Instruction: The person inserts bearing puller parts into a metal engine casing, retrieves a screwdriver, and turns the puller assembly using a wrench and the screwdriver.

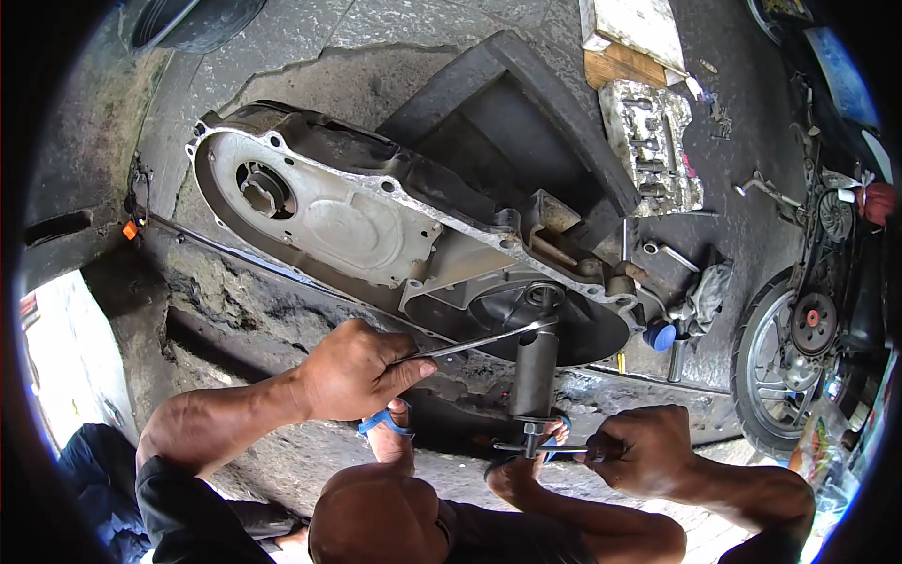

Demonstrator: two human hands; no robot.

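My left hand [362,376] is closed around a long metal wrench [474,341], whose far end meets the shaft area of the puller inside a large aluminium engine casing [348,240]. The puller's steel cylinder [534,376] hangs from the casing's right-hand cavity, with a threaded bolt [533,434] at its near end. My right hand [648,451] grips the dark handle of a second tool [554,448], whose metal bar reaches that bolt. The exact fit of both tool ends is hard to make out.
A dark metal tray [583,141] lies behind the casing. Beside it are a dirty socket case [686,193], a white box [639,28], loose tools [672,254] and a rag [705,305]. A motorcycle wheel [761,367] stands right; a black basin [197,19] sits upper left.
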